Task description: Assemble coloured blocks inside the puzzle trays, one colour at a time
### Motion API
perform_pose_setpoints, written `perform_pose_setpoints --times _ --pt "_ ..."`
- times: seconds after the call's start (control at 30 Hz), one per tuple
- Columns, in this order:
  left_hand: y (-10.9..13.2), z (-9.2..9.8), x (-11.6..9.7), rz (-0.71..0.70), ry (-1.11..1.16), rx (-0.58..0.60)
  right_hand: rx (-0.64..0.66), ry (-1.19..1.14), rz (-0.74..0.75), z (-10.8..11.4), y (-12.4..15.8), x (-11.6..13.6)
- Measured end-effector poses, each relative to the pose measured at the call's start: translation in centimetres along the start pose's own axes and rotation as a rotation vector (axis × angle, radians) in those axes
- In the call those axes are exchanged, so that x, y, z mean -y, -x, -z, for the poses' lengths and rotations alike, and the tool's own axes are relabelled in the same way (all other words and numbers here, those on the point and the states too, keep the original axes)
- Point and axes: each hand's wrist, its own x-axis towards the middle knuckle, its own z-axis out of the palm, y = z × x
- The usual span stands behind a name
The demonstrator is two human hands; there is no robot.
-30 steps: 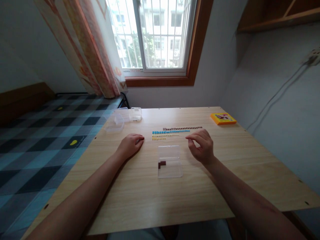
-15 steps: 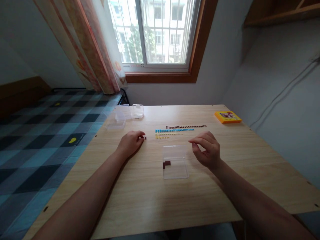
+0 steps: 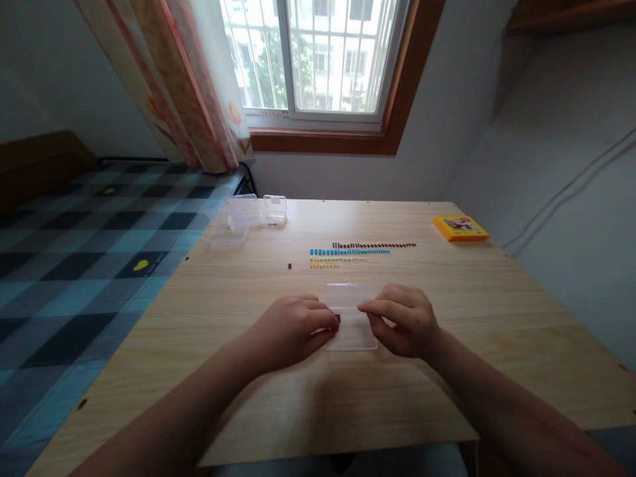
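Note:
A clear plastic tray (image 3: 350, 295) lies flat in the middle of the wooden table (image 3: 278, 397). My left hand (image 3: 293, 329) rests at its left edge, fingers curled, fingertips by the small dark brown pieces (image 3: 338, 318) in the tray. On the tray's right edge, my right hand (image 3: 405, 320) has thumb and fingers pinched. Beyond the tray lie rows of tiny bricks: dark brown (image 3: 375, 245), blue (image 3: 348, 251) and yellow (image 3: 325, 263). A single dark piece (image 3: 289, 265) lies alone to the left of the rows.
Clear plastic boxes (image 3: 248, 218) stand at the table's far left corner. A yellow booklet (image 3: 460, 227) lies at the far right. A bed with a checked blue cover (image 3: 74, 265) adjoins the table's left side. A window and curtain are behind.
Both hands have come in from the sides to the clear tray. My left hand left one small dark piece behind on the table where it had rested. The camera tilted down a little.

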Motion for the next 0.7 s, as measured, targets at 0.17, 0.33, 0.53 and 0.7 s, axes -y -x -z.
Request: perform_pose_setpoints --times 0.17,0.33,0.53,0.7 --pt "-0.7 -2.0 0.3 0.036 -0.006 0.084 0.235 0.002 -0.024 -0.1 0.1 -0.5" --pt "-1.1 -2.8 0.2 0.087 -0.010 0.106 0.410 -0.099 -0.115 0.1 0.2 -0.7" --pt "-0.5 -1.3 0.8 0.055 0.013 0.082 0.538 -0.117 -0.165 0.7 0.0 -0.7" --pt "0.3 0.6 2.3 0.104 -0.043 0.089 0.685 -0.061 -0.158 0.4 0.3 -0.7"
